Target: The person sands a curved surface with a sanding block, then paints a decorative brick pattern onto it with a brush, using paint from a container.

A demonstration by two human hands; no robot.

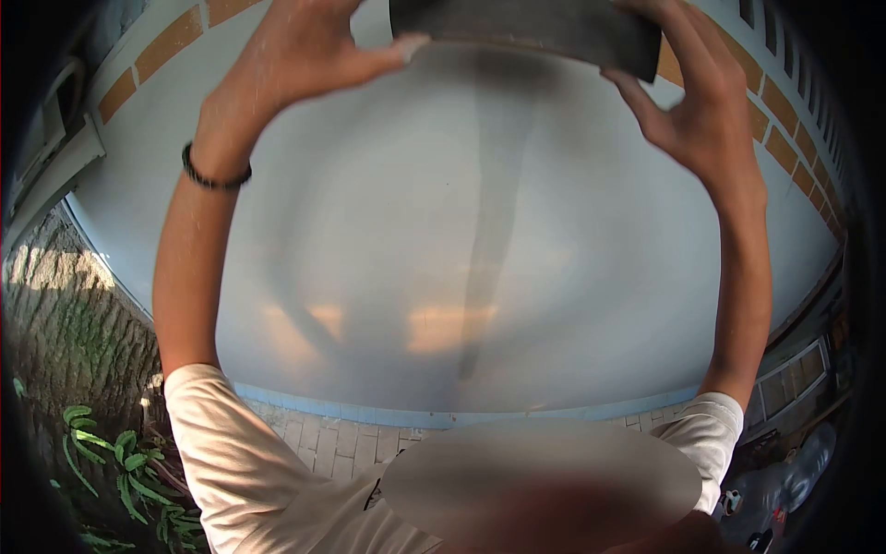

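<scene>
A dark, flat piece with a slightly bowed lower edge (526, 28) is at the top of the head view, partly cut off by the frame, so its kind does not show. My left hand (291, 55) grips its left end, the thumb along the lower edge and the other fingers mostly out of frame. At the opposite end, my right hand (706, 106) has its thumb under the corner and its fingers over the front. Both arms are raised, and a black bracelet (217, 171) circles the left wrist.
A pale wall (388, 203) with orange brick trim (171, 44) fills the background. Paving (341, 443) runs along its foot. A tree trunk (78, 314) and ferns (129, 466) stand at left. Clear plastic bottles (808, 466) lie at lower right. A blurred oval covers the bottom centre.
</scene>
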